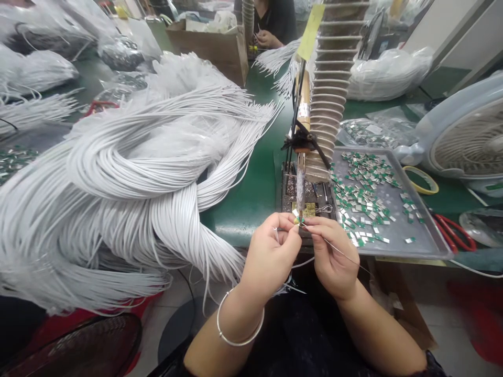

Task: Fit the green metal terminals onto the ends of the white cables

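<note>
My left hand (pixel 274 243) is closed in a pinch at the tip of the soldering iron (pixel 301 183), which is fixed upright with its tip down. Between its fingertips is a small green connector board (pixel 297 214) with a metal shell, partly hidden by the fingers. My right hand (pixel 334 254) is closed beside it, pinching a thin solder wire (pixel 346 255) that runs back across the palm. A white cable (pixel 304 263) passes between the hands; which fingers hold it is hidden. Behind the fingertips stands the iron's base with a yellow sponge (pixel 304 208).
A large pile of white cables (pixel 137 173) covers the left of the green table (pixel 236 220). To the right are a grey tray (pixel 396 248) of connector boards, a tape roll (pixel 420 180), red-handled scissors (pixel 454 233) and a fan (pixel 467 136). An extraction hose (pixel 332 84) hangs ahead; another person (pixel 271 26) sits opposite.
</note>
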### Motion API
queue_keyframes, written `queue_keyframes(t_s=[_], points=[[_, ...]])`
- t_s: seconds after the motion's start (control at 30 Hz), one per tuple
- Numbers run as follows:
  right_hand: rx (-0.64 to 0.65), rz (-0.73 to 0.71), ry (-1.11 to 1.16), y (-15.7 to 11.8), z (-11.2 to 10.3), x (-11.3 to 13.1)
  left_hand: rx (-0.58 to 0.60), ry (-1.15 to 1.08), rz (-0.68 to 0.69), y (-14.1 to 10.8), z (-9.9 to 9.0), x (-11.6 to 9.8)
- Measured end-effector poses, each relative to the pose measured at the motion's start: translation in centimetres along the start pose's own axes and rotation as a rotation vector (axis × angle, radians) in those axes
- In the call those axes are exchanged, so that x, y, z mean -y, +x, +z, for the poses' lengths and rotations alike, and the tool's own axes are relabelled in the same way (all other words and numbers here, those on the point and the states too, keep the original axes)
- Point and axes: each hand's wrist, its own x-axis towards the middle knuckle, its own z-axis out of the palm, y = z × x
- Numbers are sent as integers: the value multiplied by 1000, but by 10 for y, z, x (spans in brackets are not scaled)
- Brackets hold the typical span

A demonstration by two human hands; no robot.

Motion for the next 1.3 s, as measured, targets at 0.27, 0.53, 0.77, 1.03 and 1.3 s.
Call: queue_keyframes(t_s=[0.27,0.53,0.77,1.03,1.3], points=[[12,3,-4,0,-2,3,0,3,1,-1,-1,0],[49,16,2,-5,-3,2,28,-29,-8,-1,-2,13],[67,11,-61,-12,-15,4,120,150,84,-10,-6,32],[-26,90,-222,-14,-42,1,163,300,145,-21,-10,39],[294,337,-691,14,-76,-33,230,-84,-101,-14,-11,39]])
